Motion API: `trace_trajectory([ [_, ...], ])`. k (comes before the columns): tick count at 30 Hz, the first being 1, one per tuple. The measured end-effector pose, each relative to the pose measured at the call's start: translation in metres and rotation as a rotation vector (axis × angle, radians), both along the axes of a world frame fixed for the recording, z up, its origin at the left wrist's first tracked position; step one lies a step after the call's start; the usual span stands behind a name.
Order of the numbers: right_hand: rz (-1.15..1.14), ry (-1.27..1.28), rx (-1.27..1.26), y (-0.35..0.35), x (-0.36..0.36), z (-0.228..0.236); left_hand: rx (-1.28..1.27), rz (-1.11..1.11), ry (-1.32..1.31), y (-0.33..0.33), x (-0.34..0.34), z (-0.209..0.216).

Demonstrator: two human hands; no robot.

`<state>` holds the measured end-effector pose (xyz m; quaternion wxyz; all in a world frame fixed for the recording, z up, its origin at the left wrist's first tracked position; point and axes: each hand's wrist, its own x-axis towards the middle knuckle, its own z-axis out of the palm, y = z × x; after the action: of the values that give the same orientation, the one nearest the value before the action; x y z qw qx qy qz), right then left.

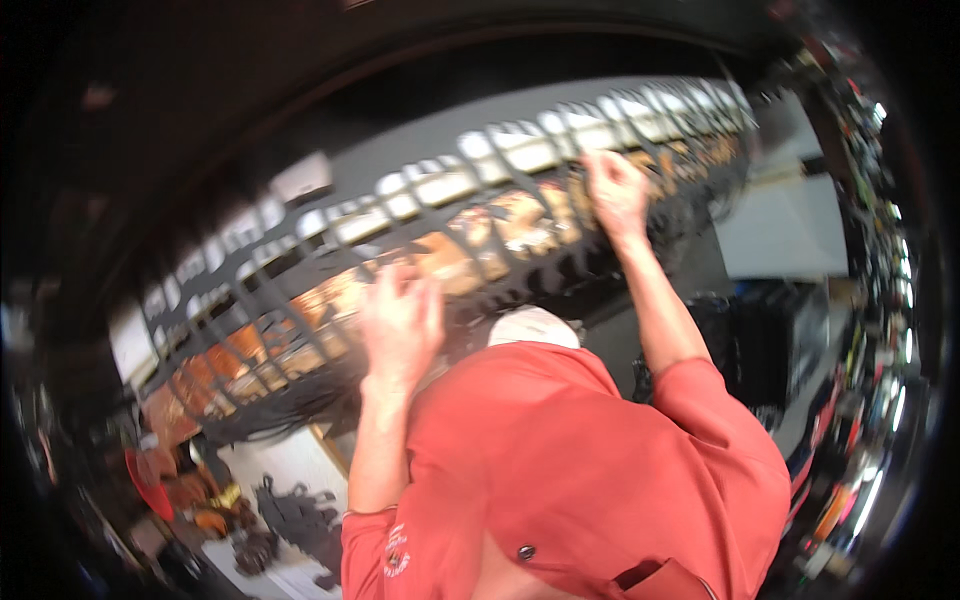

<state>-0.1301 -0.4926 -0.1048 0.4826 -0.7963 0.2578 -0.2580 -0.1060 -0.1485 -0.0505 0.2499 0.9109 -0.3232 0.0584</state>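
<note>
A long row of dark strap-like strips [480, 235] runs across in front of me, rising to the right. White rounded pieces [530, 150] show along its far side, and brown and tan pieces [445, 262] lie between and under the strips. My left hand [400, 320] is at the near edge of the row, left of the middle, with fingers bent and smeared by motion. Farther right, my right hand [617, 195] is over the row, its fingers curled closed beside a dark strip. Whatever it may hold is too blurred to make out.
At the lower left, dark grey flat pieces [300, 510] lie on a white surface [285, 460], near a red rounded object [150, 485]. On the right are a pale panel [785, 230] and a black bulky thing [770, 340]. Colourful crowded shelves [880, 330] line the far right.
</note>
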Motion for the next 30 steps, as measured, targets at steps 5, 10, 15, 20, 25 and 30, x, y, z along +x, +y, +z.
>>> trace_trajectory([
  [5,0.109,-0.159,-0.050,0.054,0.060,0.034,0.014,-0.149,0.215,0.014,0.025,0.024],
  [10,0.726,-0.282,-0.254,0.138,0.159,0.064,-0.320,0.025,0.276,0.039,0.101,0.057],
  [15,0.916,-0.326,-0.410,0.220,0.208,0.063,-0.606,0.318,0.241,0.055,0.181,0.040],
  [20,0.815,-0.337,-0.404,0.237,0.211,0.053,-0.176,0.227,-0.110,0.062,0.182,0.015],
  [25,0.870,-0.212,0.163,0.199,0.216,0.086,-0.111,0.197,-0.228,0.060,0.183,0.015],
  [30,0.882,-0.102,0.916,0.159,0.234,0.122,-0.092,0.199,-0.225,0.059,0.183,0.017],
])
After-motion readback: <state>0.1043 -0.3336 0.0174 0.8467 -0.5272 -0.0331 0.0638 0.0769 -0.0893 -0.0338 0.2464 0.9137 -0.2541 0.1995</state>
